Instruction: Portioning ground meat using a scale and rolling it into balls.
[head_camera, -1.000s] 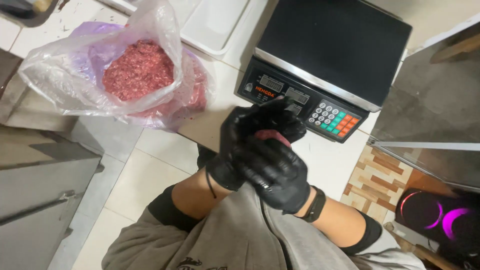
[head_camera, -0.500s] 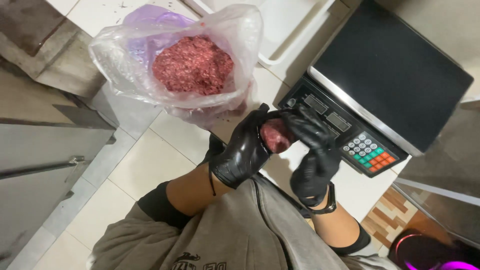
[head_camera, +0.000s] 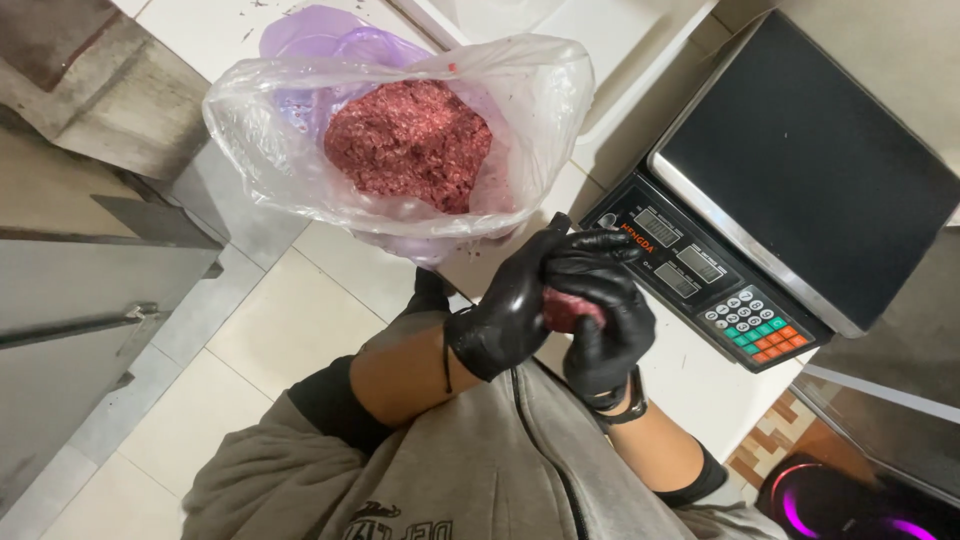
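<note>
- Two black-gloved hands meeting in front of the body, just above the grey hoodie (head_camera: 500, 470), pressing together around a small lump of minced meat (head_camera: 572, 312).
- Left hand (head_camera: 510, 315) curling over the lump from the left side, fingers bent and closing on it, thumb pointing up toward the bag.
- Right hand (head_camera: 605, 320) cupping the same lump from the right and beneath, fingers wrapping round it, a dark watch (head_camera: 625, 405) showing at the wrist.
- Only a small reddish patch of the lump showing between the gloves; the rest hiding under the fingers.
- Sitting just beyond the hands on the white counter (head_camera: 690, 375): a clear plastic bag (head_camera: 270, 150), mouth gaping open, holding a large mound of red mince (head_camera: 410, 145), with a purple bag (head_camera: 320, 45) lying beneath it.
- Standing to the right of the hands, near but apart: a digital scale (head_camera: 810, 170) with a bare black platform, two small displays and a keypad of grey, green and orange keys facing the person.
- Lying behind the bag: a white tray (head_camera: 520, 20), partly cut off by the upper edge.
- Showing at the left: a grey metal cabinet (head_camera: 80, 330) over pale floor tiles.
</note>
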